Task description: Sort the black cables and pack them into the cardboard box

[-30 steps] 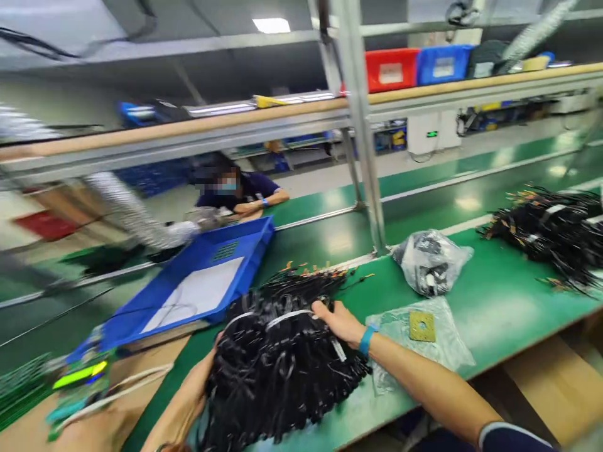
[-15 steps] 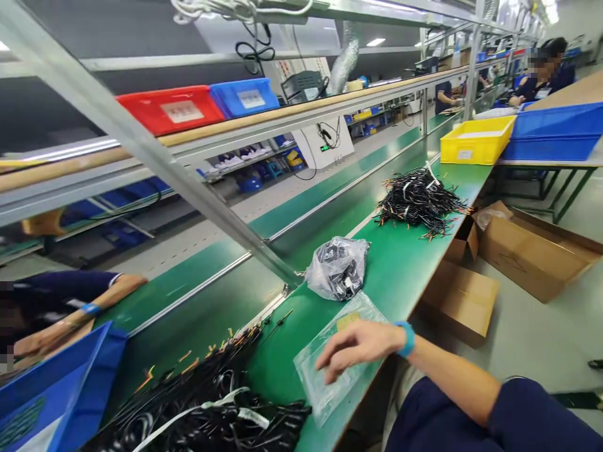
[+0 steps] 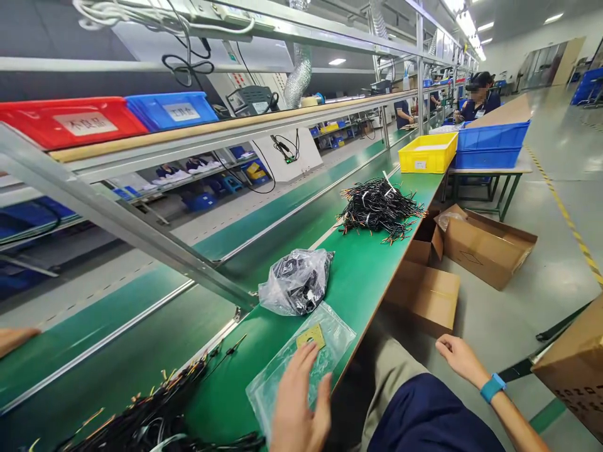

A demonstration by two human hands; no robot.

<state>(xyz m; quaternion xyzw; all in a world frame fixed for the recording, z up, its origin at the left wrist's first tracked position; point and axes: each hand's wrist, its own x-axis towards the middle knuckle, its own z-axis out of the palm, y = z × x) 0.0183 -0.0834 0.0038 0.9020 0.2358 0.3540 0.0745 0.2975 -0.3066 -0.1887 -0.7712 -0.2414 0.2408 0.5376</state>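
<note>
My left hand (image 3: pixel 301 402) is at the bottom centre, fingers stretched out and thumb apart, over a flat clear plastic bag (image 3: pixel 335 326). A small yellowish square piece with a hole (image 3: pixel 315 336) lies on the bag, just beyond my fingertips; whether they touch it I cannot tell. My right hand (image 3: pixel 461 359), with a blue wristband, hangs past the bench edge above the floor. Its fingers are curled in, and nothing shows in them. Behind the flat bag sits a filled clear bag of black parts (image 3: pixel 296 282). Black cables (image 3: pixel 155 414) with bare coloured ends lie at the lower left.
Farther along the green bench (image 3: pixel 362 276) lie a heap of black cables (image 3: pixel 379 207) and a yellow bin (image 3: pixel 426 154). Cardboard boxes (image 3: pixel 485 245) stand on the floor, another carton (image 3: pixel 575 370) at right. A slanted metal post (image 3: pixel 141 226) crosses the left. A co-worker's hand (image 3: pixel 16 340) shows at the left edge.
My right hand has moved from over the flat bag to the right, off the bench, and its fingers have curled. My left hand has come into view. The view has turned right.
</note>
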